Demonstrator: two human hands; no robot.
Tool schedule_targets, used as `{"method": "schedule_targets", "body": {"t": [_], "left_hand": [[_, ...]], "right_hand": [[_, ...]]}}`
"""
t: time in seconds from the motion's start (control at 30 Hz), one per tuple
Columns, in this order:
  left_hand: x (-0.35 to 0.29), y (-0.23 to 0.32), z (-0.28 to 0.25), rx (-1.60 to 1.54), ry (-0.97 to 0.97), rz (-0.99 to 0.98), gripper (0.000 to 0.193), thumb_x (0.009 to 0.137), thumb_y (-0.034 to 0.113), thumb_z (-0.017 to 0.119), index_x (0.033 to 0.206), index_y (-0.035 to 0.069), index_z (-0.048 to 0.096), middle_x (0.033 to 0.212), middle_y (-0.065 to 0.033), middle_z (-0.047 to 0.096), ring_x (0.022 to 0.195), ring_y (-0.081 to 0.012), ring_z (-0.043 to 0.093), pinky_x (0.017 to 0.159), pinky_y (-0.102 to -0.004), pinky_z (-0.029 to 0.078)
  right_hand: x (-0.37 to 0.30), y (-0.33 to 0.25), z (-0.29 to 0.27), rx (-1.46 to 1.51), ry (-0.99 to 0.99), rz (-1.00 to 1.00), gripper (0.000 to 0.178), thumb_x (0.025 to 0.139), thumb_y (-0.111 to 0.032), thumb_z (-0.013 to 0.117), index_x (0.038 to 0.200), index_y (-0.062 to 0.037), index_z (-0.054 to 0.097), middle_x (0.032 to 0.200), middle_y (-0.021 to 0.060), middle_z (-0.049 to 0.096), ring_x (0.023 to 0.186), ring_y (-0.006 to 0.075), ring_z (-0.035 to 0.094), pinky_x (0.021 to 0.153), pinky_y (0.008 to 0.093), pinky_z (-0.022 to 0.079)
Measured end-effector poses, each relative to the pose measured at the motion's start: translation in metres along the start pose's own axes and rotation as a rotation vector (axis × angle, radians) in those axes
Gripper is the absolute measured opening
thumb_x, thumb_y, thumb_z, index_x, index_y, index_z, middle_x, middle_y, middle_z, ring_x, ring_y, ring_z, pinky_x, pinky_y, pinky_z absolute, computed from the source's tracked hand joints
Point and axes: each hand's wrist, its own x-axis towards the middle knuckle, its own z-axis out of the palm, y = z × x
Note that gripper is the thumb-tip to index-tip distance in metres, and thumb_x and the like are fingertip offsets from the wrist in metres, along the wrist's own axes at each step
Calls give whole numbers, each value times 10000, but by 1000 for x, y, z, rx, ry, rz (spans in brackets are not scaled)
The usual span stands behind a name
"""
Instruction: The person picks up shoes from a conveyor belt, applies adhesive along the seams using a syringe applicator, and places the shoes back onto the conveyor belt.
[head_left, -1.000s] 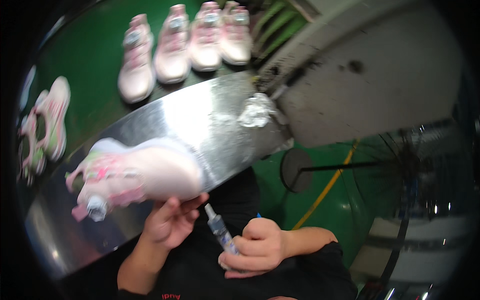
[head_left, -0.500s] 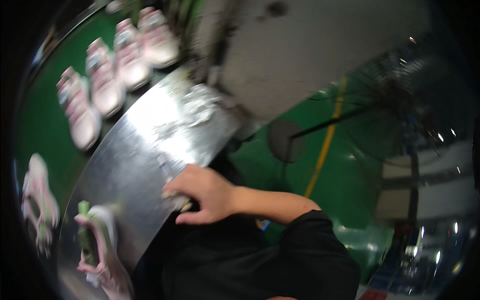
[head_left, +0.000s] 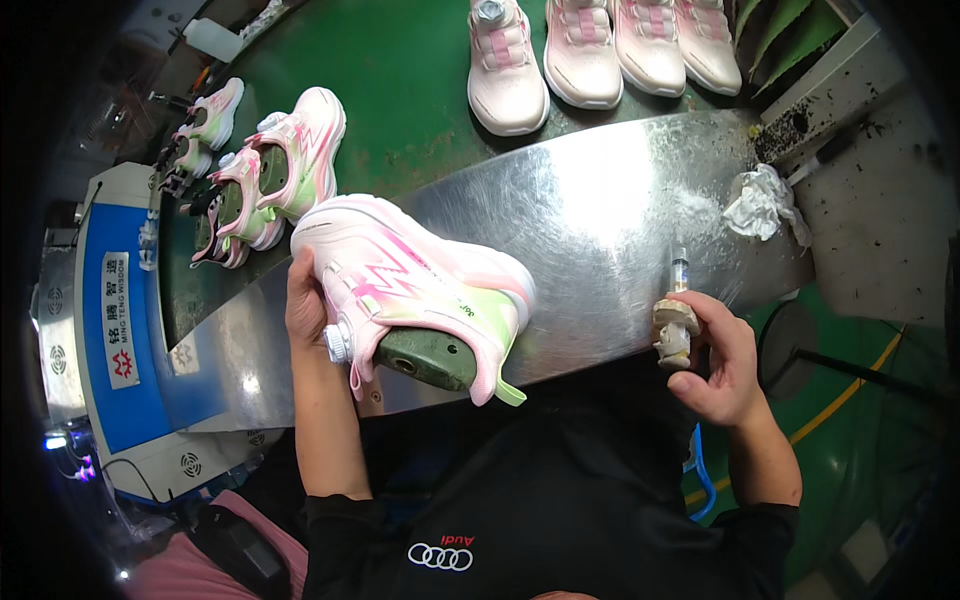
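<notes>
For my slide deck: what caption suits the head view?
Left hand steadies a pink-and-green sneaker on a metal bench; right hand holds a glue-crusted syringe.

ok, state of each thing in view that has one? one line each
left hand: gripping the pink shoe
pink shoe: on its side, green last inside, held on the metal table
right hand: gripping the syringe
syringe: upright, tip up
crumpled tissue: lying loose on the table
shoes on green belt: upright, untouched

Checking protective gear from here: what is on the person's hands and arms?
Both the left hand and right hand are bare, with no gloves, rings or watch visible. Forearms are uncovered too; black sleeves end near the elbows, matching the black top.
</notes>
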Motion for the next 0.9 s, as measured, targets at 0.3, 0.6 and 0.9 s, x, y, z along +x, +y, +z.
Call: {"method": "schedule_targets", "body": {"t": [0.3,0.6,0.9], "left_hand": [[11,-6,11,156,-129,-158,607,861,404,527,1316,26,394,1270,-172,500,1184,-323,487,1012,-498,380],[8,-12,16,144,-119,-168,443,826,344,568,1156,51,527,1104,-118,606,1048,-270,583,949,-458,450],[5,-10,13,213,26,-124,324,813,342,555,1006,83,566,950,-66,635,910,-220,620,864,-413,500]], "right_hand": [[39,-12,49,418,-12,19,784,715,-87,729,1361,-30,290,1200,93,453,1008,148,504,811,275,454],[69,1,89,724,97,75,899,722,-85,651,1430,-94,97,1285,130,399,1164,219,435,981,349,343],[79,2,107,954,8,112,907,725,-6,605,1439,-117,57,1261,135,394,1138,223,443,999,380,360]]}}
